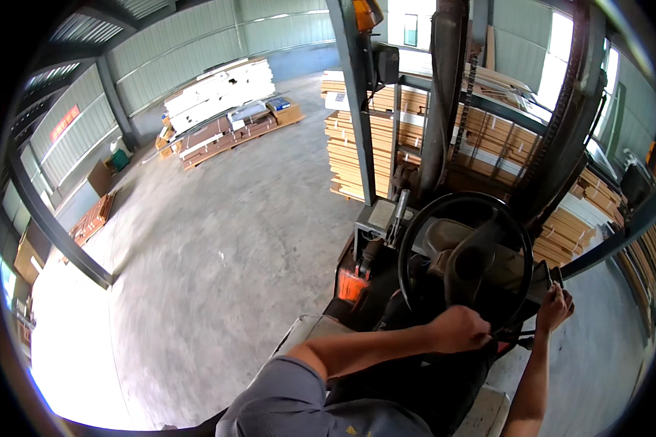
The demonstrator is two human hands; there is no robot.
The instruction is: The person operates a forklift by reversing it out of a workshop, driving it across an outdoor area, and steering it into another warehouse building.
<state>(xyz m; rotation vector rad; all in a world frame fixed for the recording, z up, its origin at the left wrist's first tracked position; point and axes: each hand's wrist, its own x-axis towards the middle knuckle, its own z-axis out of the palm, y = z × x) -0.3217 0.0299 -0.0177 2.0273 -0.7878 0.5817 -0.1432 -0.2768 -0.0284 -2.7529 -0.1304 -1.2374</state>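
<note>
I sit at the controls of a forklift. My left hand (459, 328) is closed in a fist at the near edge of the black steering wheel (408, 244), my left forearm reaching across in front of me. The fist hides the rim there, so its exact hold cannot be seen. To the right of the wheel, my right hand (555, 307) has its fingers closed around the top of a dark control lever (548, 274). Another thin black lever (516, 336) shows between my two hands.
Ahead, the forklift mast (444, 95) stands before tall stacks of brown boards (361, 149). A low pallet stack of white and brown panels (222, 102) lies at the far left. Grey concrete floor (219, 284) spreads to the left. A dark post (58, 218) rises at the left.
</note>
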